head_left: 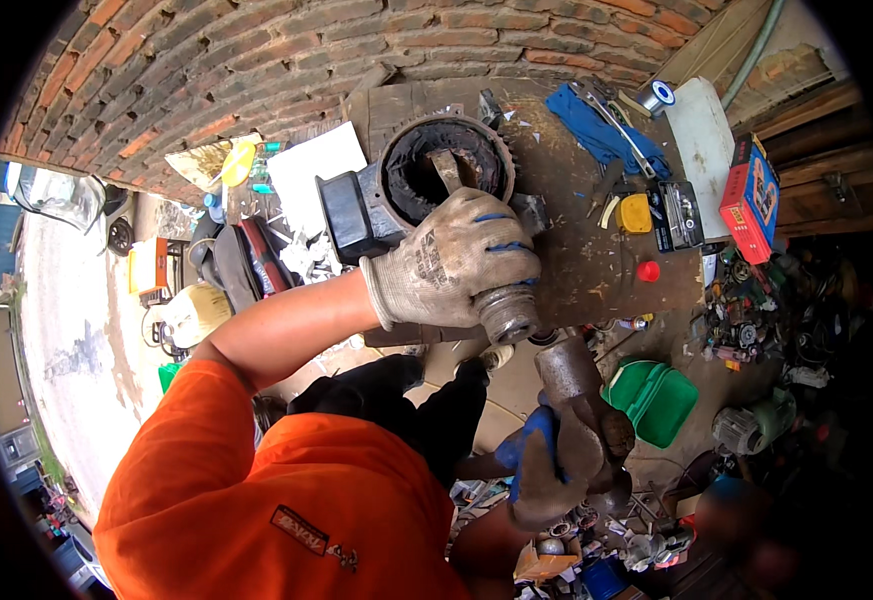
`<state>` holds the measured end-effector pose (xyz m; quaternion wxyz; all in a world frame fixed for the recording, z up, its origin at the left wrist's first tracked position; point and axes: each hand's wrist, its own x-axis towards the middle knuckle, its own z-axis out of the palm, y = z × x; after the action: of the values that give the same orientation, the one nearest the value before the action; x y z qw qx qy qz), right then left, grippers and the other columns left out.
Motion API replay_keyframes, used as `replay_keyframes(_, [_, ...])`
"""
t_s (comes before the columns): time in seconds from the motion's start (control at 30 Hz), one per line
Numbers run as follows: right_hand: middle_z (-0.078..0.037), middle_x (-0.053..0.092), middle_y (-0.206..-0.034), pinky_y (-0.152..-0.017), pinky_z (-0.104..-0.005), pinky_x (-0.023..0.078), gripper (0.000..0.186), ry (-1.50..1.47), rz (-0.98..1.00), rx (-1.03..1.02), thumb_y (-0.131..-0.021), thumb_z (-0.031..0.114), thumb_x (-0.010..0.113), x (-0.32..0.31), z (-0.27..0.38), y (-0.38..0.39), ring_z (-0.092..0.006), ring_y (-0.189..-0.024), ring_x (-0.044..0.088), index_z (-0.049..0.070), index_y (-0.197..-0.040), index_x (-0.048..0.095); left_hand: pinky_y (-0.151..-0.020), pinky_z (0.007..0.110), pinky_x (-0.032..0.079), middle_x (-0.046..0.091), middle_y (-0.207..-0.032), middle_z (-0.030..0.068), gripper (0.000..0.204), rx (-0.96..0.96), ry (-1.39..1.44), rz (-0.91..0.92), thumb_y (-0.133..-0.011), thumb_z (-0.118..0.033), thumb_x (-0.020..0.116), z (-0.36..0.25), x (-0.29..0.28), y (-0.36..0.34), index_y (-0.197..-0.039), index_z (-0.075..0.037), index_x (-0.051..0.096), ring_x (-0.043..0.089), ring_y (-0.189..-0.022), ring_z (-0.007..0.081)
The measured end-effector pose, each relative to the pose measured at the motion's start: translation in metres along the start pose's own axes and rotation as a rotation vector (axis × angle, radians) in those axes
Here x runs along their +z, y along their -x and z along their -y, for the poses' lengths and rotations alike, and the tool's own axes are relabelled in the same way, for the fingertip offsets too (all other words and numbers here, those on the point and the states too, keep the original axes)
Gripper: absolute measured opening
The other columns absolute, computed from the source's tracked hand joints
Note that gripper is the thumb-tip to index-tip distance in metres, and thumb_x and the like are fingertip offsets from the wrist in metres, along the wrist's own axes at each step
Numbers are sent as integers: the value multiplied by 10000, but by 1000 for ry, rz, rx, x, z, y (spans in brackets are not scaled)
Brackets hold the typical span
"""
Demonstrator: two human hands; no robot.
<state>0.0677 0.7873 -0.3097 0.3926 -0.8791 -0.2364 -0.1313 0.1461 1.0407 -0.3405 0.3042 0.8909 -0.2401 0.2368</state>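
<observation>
My left hand [451, 255], in a dirty white work glove, is closed around a thick metal chisel [508, 316]. The chisel's flat blade reaches into a round motor housing [504, 150] lined with dark, ragged windings [411, 180]. A black terminal box [344, 220] sticks out from the housing's left side. Lower right, my right hand [541, 470], gloved with blue on it, grips a hammer [568, 370]. Its heavy metal head is raised near the chisel's butt end, apart from it.
The worn wooden table [576, 265] carries a blue cloth [591, 125], a solder spool [656, 97], a socket set [678, 215], a red box [749, 200], a red cap [647, 271] and white paper [316, 165]. A brick wall [286, 70] stands behind. Below are a green bucket [653, 400] and scattered parts.
</observation>
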Motion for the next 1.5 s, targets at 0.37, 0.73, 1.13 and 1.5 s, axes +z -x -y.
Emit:
replay_keyframes(0.37, [-138, 741, -948, -685, -350, 586, 90, -38, -62, -140, -871, 98, 713, -7, -6, -19, -253, -746, 720, 26, -926, 710, -933, 463, 469, 647, -1036, 45, 458, -46, -30, -63, -586, -276, 843, -4, 8, -5, -1002, -159, 691, 610, -1051, 275])
replay_keyframes(0.73, [-109, 613, -802, -598, -349, 549, 113, -198, -77, 27, -920, 121, 625, 13, -11, 0, -227, -597, 614, 19, -962, 601, -926, 473, 480, 660, -1020, 48, 484, -33, -39, -131, -563, -256, 850, -3, 18, -1, -1008, -146, 696, 620, -1040, 291])
replay_keyframes(1.13, [-86, 607, -879, -641, -370, 514, 362, -319, 30, 6, -933, 253, 608, -9, -27, 6, -225, -760, 610, -15, -1159, 518, -915, 471, 483, 647, -1035, 57, 469, -8, -53, -101, -585, -292, 840, -7, 19, -6, -1003, -142, 689, 613, -1037, 289])
replay_keyframes(1.5, [-67, 533, -755, -550, -352, 490, 341, -604, -228, 250, -943, 217, 575, -25, -13, 29, -196, -615, 528, -22, -1174, 501, -898, 472, 495, 656, -1030, 58, 466, -39, -62, -59, -597, -250, 855, 0, 11, -2, -1012, -136, 676, 621, -1027, 301])
